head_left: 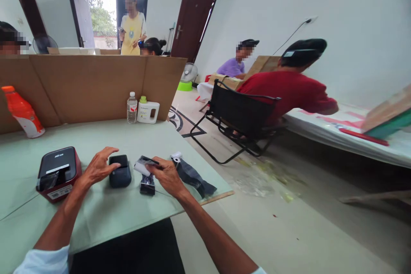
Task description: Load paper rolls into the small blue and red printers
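Observation:
My left hand (98, 167) reaches over a small dark handheld device (120, 177) with rounded corners, lying on the table. Its fingers are spread, and the thumb lies over the device's top; I cannot tell if it presses. My right hand (167, 176) pinches a small white paper roll (142, 167) with a dark strip, just above the tabletop. Below that roll, a glossy dark strip piece (147, 185) shows on the table. Beside my right hand lies another white roll (176, 157) with a long dark strip (192, 174) unrolled toward the table's right edge.
A black and dark red label printer (59, 173) stands left. Along the cardboard screen (96, 90) stand an orange bottle (24, 111), a clear water bottle (132, 108) and a white jug (148, 110). A person in red (282, 90) sits on a black folding chair (245, 105) at right.

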### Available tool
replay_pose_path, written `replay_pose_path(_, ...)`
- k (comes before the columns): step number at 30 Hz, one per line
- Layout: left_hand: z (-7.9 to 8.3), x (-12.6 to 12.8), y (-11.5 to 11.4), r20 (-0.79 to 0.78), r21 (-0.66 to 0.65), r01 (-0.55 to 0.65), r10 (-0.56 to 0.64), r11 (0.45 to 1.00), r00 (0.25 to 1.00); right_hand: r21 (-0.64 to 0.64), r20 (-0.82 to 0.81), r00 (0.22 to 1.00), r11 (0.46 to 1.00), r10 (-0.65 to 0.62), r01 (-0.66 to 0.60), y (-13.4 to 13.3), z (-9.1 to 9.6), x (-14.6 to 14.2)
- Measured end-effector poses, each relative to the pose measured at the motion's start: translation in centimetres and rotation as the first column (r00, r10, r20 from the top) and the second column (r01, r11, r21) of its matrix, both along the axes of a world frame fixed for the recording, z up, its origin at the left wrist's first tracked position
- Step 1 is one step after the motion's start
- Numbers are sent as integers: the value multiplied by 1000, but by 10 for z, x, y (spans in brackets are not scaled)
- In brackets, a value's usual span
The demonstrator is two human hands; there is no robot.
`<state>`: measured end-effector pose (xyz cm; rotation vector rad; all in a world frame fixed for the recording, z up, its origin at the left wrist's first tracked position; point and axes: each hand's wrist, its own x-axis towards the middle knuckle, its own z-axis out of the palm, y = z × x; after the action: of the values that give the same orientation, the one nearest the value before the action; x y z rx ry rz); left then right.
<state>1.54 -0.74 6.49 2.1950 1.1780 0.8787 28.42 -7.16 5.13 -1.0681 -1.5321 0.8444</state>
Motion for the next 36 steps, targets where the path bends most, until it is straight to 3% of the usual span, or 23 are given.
replay_pose_path(3,-19,-25,14,-140,7,-7,8,1000,990,-88,-33,999,995,-42,39,3,-10,8)
replay_pose_path(7,-36,-32,19,-152,-49,39,-46,998,987,-144,-93,996,990,-15,1,4,-18,7)
replay_pose_path(20,-45,-24,18,-67,-54,37,-40,998,997,-122,-12,1000,992,6,-7,5,-22,-4)
replay_pose_path(28,-45,-20,19,-93,-74,-13,6,997,996,133,140,990,990,18,-37,21,-34,-33)
replay_pose_path(36,-38,-12,25,-118,-99,-73,62,992,991,491,376,919,867,-118,-90,46,-58,-54)
